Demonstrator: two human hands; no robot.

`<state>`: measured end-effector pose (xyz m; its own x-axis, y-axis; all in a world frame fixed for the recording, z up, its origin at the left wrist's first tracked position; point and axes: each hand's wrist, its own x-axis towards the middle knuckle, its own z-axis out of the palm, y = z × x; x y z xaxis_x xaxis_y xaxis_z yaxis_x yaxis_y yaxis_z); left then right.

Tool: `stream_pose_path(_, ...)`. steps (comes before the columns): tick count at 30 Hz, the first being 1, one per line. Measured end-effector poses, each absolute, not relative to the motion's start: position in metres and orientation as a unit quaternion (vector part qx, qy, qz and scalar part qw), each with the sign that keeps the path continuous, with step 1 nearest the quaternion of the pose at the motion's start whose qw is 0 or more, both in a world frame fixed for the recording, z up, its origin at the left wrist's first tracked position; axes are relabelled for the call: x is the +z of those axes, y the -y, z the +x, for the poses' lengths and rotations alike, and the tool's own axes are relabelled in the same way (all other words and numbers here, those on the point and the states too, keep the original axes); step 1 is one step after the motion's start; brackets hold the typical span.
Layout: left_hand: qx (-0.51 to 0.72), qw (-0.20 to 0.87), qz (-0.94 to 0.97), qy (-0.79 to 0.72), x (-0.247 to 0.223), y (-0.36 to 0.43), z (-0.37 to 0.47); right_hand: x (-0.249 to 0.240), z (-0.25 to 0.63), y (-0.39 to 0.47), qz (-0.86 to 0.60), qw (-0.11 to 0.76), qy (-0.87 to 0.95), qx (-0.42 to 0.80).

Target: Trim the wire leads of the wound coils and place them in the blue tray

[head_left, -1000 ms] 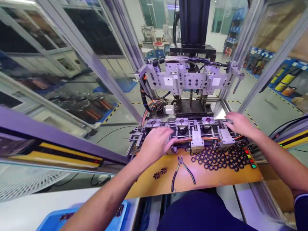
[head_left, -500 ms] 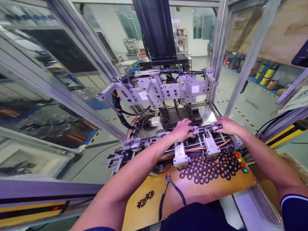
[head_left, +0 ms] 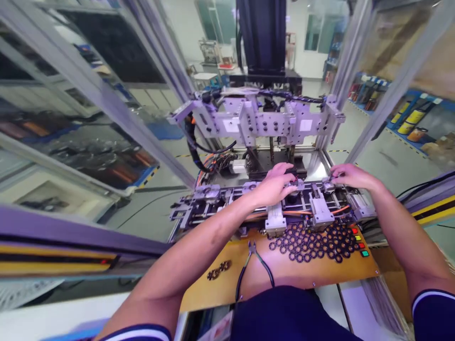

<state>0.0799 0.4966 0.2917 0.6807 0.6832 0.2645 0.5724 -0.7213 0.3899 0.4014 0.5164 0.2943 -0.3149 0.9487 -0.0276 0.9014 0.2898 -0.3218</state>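
Note:
My left hand reaches to a metal clamp fixture on the machine's rail, thumb and fingers closing at its near side. A small dark part with a red spot shows at the fingertips, too small to name. Over a second metal fixture, further right, my right hand bends its fingers in a pinch; what they hold is hidden. Below the rail, many dark rings lie on the tan panel. Black-handled cutting pliers rest open to their left, near several brass-coloured rings.
A white metal crossbeam with cables spans the machine behind my hands, under a dark vertical column. Aluminium frame posts stand around it. Coloured buttons sit at the panel's right end. Yellow-black light bars flank the opening.
The camera view has shifted, so the machine appears further right. Both hands stay at the same two fixtures, their fingers slightly re-posed. The pliers and rings lie as before.

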Motion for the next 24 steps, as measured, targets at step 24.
stream_pose_path(24, 0.319, 0.042, 0.742, -0.588, 0.075, -0.259, -0.113, 0.097, 0.116, -0.326, -0.3, 0.182, 0.93, 0.112)
